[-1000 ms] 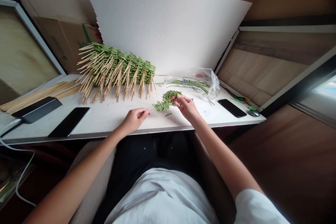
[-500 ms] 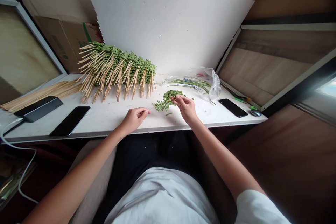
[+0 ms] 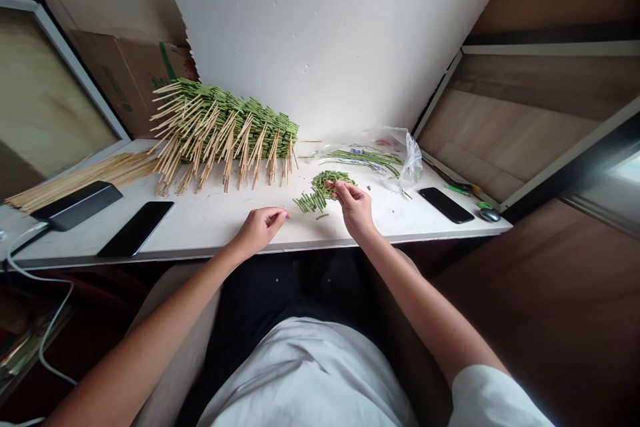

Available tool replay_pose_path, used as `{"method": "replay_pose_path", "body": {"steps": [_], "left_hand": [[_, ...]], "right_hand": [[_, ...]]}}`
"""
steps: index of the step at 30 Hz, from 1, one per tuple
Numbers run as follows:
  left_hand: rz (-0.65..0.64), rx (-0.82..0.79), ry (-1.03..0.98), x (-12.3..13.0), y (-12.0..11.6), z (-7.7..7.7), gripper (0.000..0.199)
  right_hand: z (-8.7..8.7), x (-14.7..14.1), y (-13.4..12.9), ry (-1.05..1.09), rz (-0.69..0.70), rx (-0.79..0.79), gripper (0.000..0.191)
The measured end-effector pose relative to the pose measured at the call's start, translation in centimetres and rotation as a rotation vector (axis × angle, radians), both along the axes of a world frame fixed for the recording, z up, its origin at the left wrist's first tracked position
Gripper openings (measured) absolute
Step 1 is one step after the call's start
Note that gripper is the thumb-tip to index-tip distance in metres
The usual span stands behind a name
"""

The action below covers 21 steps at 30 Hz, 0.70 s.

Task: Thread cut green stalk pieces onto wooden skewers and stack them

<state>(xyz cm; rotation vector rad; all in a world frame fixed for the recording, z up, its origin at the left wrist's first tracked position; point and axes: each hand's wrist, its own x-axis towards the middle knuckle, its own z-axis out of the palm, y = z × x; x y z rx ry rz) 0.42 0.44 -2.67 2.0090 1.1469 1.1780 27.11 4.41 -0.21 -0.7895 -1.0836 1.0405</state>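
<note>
Several cut green stem pieces, which look like garlic scape [image 3: 311,201], sit side by side in a slanting row between my hands, apparently on a thin skewer that hardly shows. My left hand [image 3: 261,227] is closed in a pinch at the lower left end of this row, in line with it. At the upper right end, my right hand [image 3: 354,205] pinches with thumb and forefinger; what is between them is too small to make out. Behind its fingertips lies a heap of loose green pieces [image 3: 334,177]. One single piece [image 3: 323,216] rests on the table below the row.
Filled skewers [image 3: 235,117] are stacked at the back left, beside bare bamboo skewers [image 3: 100,173]. A clear plastic bag [image 3: 411,159] with long green stems [image 3: 370,159] lies at the back right. Phones [image 3: 136,228] [image 3: 447,205], a black box [image 3: 85,203] and a white board [image 3: 320,47] surround the table.
Both hands keep nearly the same pose, with the row of green pieces still between them. The whole view has shifted slightly.
</note>
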Motion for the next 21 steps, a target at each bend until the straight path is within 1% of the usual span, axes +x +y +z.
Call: {"method": "replay_pose_path", "body": {"steps": [4,8,10,13,15,16,17,19,21], "left_hand": [[-0.009,-0.008,-0.013,0.3,-0.2,-0.2,0.042],[-0.006,-0.018,-0.033,0.7,-0.4,-0.4,0.044],[0.008,-0.019,-0.041,0.7,-0.3,-0.4,0.044],[0.046,-0.009,-0.042,0.4,0.1,-0.5,0.045],[0.083,-0.003,-0.039,0.0,0.4,-0.5,0.045],[0.101,-0.003,-0.039,-0.2,0.5,-0.5,0.045],[0.115,-0.002,-0.042,-0.3,0.7,-0.5,0.045],[0.131,0.005,-0.051,-0.7,0.9,-0.5,0.046],[0.135,0.013,-0.060,-0.8,1.1,-0.5,0.046]], "right_hand": [[-0.2,-0.8,-0.5,0.024,0.017,-0.034,0.032],[-0.5,-1.7,-1.1,-0.017,0.027,-0.085,0.036],[-0.5,-1.6,-1.0,-0.046,0.016,-0.108,0.039],[-0.2,-0.3,-0.4,-0.142,0.043,-0.102,0.045],[0.1,0.9,0.1,-0.337,0.118,-0.038,0.044],[0.2,1.6,0.3,-0.491,0.163,0.013,0.042],[0.3,2.2,0.5,-0.666,0.198,0.073,0.037],[0.4,3.0,0.6,-0.984,0.225,0.209,0.024],[0.3,3.2,0.6,-1.190,0.217,0.323,0.010]]}}
